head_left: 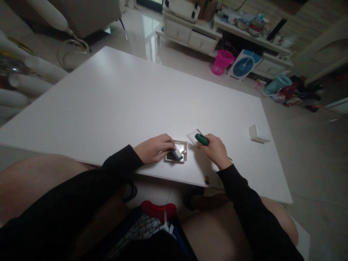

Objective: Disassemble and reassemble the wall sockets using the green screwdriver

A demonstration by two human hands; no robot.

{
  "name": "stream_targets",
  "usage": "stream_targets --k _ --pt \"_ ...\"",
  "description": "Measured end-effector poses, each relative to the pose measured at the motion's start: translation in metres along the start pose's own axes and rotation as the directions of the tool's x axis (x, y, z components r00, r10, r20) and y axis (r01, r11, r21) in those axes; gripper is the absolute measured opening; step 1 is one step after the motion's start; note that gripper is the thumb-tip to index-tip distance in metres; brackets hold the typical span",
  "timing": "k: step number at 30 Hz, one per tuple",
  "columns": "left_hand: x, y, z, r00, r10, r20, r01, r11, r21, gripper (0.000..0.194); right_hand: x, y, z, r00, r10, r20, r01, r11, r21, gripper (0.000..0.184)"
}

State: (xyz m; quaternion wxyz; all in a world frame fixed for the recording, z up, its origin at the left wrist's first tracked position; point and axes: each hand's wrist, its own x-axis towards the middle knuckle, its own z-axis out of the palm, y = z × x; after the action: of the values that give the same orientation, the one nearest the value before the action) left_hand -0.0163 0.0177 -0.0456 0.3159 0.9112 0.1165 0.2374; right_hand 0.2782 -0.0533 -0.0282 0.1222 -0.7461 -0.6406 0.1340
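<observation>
My left hand (pixel 156 148) is closed on a small grey and dark block (pixel 178 153), with its fingertips on the block's upper end. The block leans inside a shallow open white box (pixel 186 154), whose interior shows shiny metal spots. To the right, my right hand (pixel 216 150) is wrapped round a green-handled screwdriver (pixel 202 139). A thin dark shaft end shows past the back of that hand. A flat white plate (pixel 192 137) is by the fingers of this hand; whether they touch it, I cannot tell.
Everything is on or over a white table (pixel 136 98). A white carton (pixel 259 133) stands near its right edge, and a small brown and orange piece (pixel 207 180) lies by the front edge. Below, between my legs, is a red object (pixel 159 210). A pink basket (pixel 222 62) and fan (pixel 243 66) are beyond.
</observation>
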Motion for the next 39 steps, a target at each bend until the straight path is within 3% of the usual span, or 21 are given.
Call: stream_targets --k 8,18,23,27,30,33,39 --pt "0.001 0.008 -0.004 0.999 -0.038 0.023 0.037 0.999 0.032 0.029 0.005 0.002 0.015 0.994 -0.035 0.1 0.05 0.988 -0.147 0.018" --pt "-0.006 -0.002 0.003 0.981 -0.189 0.038 0.187 0.981 0.049 0.084 0.009 0.0 0.018 0.995 -0.016 0.095 0.023 0.997 -0.069 0.012" --pt "-0.01 -0.009 0.011 0.972 -0.223 0.068 0.222 0.975 0.023 0.083 0.01 -0.004 0.005 0.998 -0.064 -0.03 0.069 0.958 0.279 0.017" --pt "-0.011 -0.011 0.014 0.961 -0.266 0.08 0.266 0.964 0.015 0.09 0.002 -0.014 -0.007 1.0 -0.002 -0.006 0.006 0.778 0.628 0.03" --pt "-0.012 -0.012 0.015 0.953 -0.298 0.062 0.298 0.954 -0.001 0.106 -0.008 -0.025 -0.011 0.997 0.026 0.079 -0.077 0.645 0.76 0.034" --pt "-0.012 -0.012 0.015 0.946 -0.319 0.056 0.322 0.946 -0.046 0.122 -0.015 -0.034 -0.01 0.991 -0.048 0.121 -0.064 0.633 0.772 0.031" --pt "-0.012 -0.016 0.019 0.937 -0.349 0.025 0.35 0.931 -0.108 0.137 -0.017 -0.037 -0.004 0.925 -0.358 0.128 0.171 0.693 0.7 0.016"
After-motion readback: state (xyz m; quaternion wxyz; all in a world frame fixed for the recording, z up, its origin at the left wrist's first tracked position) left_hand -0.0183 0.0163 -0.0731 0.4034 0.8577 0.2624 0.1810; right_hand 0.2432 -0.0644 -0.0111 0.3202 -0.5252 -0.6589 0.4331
